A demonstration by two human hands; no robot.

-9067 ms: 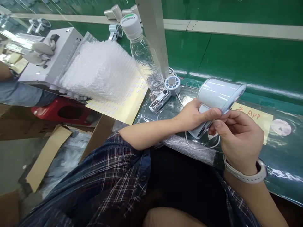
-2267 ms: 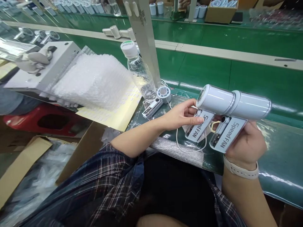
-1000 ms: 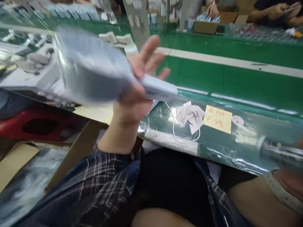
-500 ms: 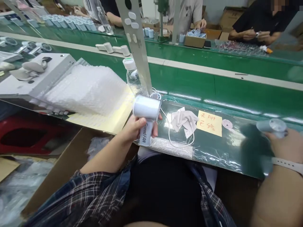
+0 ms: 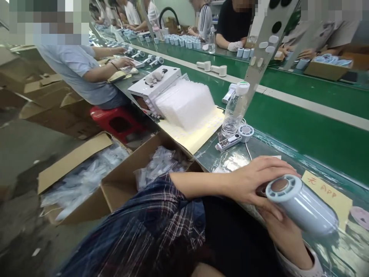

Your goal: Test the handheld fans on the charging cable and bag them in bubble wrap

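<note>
Fan [image 5: 302, 204] held over tabletop [image 5: 288, 154] edge: my left hand [image 5: 256, 181] clamped on top, right hand [image 5: 276, 227] cupping beneath. Cardboard box [image 5: 115, 188] nearby holds bagged items.

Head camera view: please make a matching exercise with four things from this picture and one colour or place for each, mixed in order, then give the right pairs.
Things:
1. handheld fan
2. water bottle
3. stool
4. cardboard box

Descriptions:
A. red, under a seated co-worker
B. on the floor, flaps open
C. light blue, held by both hands
D. clear, standing upright by a metal post

Pairs: 1-C, 2-D, 3-A, 4-B
</note>
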